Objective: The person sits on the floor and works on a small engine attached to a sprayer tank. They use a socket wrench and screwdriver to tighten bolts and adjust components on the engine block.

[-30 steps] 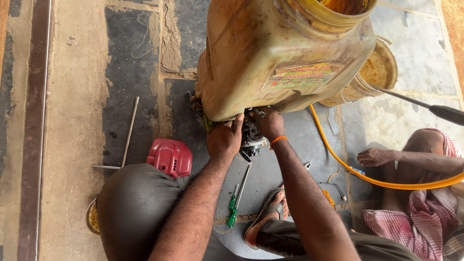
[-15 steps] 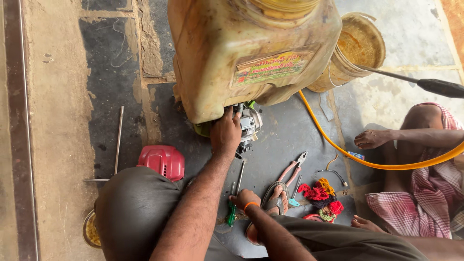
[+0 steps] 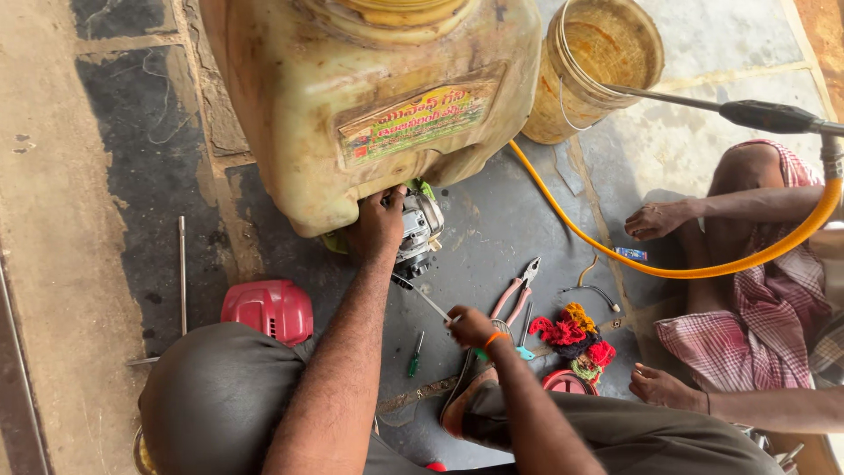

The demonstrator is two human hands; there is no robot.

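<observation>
The right hand (image 3: 470, 327) is no longer held at the small engine (image 3: 418, 230) under the yellow tank (image 3: 352, 97); it is now lowered near the pliers (image 3: 517, 288), closed on a thin screwdriver (image 3: 424, 299) that is pointed up towards the engine.

Head cam, steep downward, close

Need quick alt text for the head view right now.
Left hand grips the small engine under a dirty yellow sprayer tank, while the right hand holds a screwdriver below it. Pliers lie nearby.
</observation>
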